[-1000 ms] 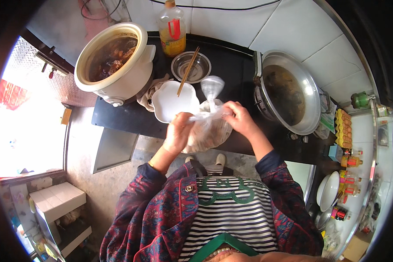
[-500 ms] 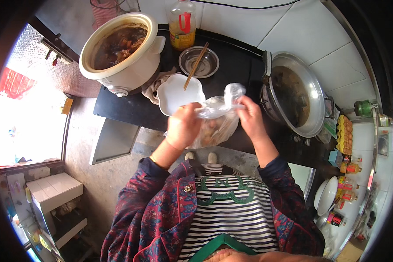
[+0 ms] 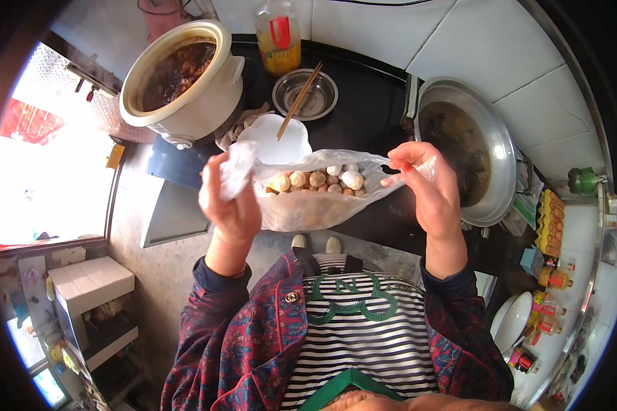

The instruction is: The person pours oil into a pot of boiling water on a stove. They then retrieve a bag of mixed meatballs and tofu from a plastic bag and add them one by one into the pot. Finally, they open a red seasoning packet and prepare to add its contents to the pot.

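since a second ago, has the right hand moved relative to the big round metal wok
Yes. The right hand has swung outward, toward the big round metal wok, pulling the clear plastic bag of balls open; earlier it sat nearer the white bowl.

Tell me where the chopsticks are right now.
In the head view the chopsticks lie slanted across the small metal bowl and the white bowl, on the dark counter above the open plastic bag.

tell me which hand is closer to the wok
Right. The right hand holds the bag edge right beside the wok rim; the left hand grips the bag's other end, far across from it.
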Motion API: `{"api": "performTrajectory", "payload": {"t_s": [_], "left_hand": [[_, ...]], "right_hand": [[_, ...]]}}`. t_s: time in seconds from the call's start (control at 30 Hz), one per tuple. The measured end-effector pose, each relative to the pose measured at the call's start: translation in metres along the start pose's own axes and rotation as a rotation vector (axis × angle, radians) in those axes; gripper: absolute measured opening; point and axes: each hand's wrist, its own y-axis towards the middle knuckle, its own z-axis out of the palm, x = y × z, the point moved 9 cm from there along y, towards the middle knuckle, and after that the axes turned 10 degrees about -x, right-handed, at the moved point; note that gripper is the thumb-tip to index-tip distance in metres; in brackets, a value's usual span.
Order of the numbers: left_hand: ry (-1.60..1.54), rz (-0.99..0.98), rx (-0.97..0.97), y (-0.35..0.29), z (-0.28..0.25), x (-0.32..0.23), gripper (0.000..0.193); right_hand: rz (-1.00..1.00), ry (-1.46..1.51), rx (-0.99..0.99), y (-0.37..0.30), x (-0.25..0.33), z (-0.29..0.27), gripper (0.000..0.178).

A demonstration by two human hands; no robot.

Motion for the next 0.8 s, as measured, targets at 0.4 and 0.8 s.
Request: {"api": "performTrajectory", "payload": {"t_s": [0.4,0.8], "left_hand": [[-0.244,-0.516,0.292,-0.006,-0.031,-0.046,0.037],[-0.362,-1.073,0.66,-0.045,-0.053,-0.042,0.035]], "right_hand": [[-0.449,-0.201,0.554,-0.041,0.034,0.101,0.029],[-0.326,-0.855,0.104,-0.027,-0.041,0.014,0.066]]}}
